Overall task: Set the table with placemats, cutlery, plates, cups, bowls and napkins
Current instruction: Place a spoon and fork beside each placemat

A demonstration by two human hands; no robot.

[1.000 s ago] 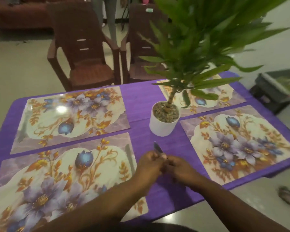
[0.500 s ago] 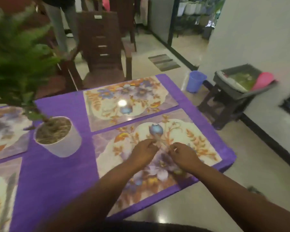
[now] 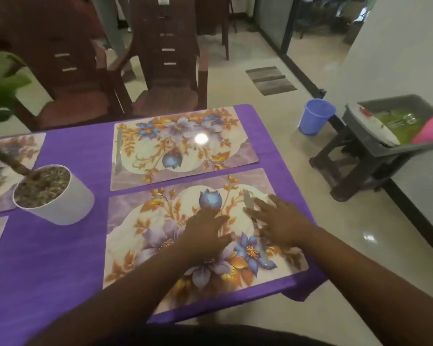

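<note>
Near placemat (image 3: 160, 245): left hand (image 3: 205, 233) flat, fingers straight; right hand (image 3: 280, 221) at 3 o'clock, straight fingers touching knife (image 3: 256, 228). No legible writing.

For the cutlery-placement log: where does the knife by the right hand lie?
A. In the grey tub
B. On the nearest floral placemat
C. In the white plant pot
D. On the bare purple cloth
B: the knife lies flat on the nearest placemat, under the right hand fingers.

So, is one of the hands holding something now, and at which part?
Nothing is gripped. The right hand lies flat with straight fingers on the middle of the knife on the near placemat. The left hand rests open on the placemat.
</note>
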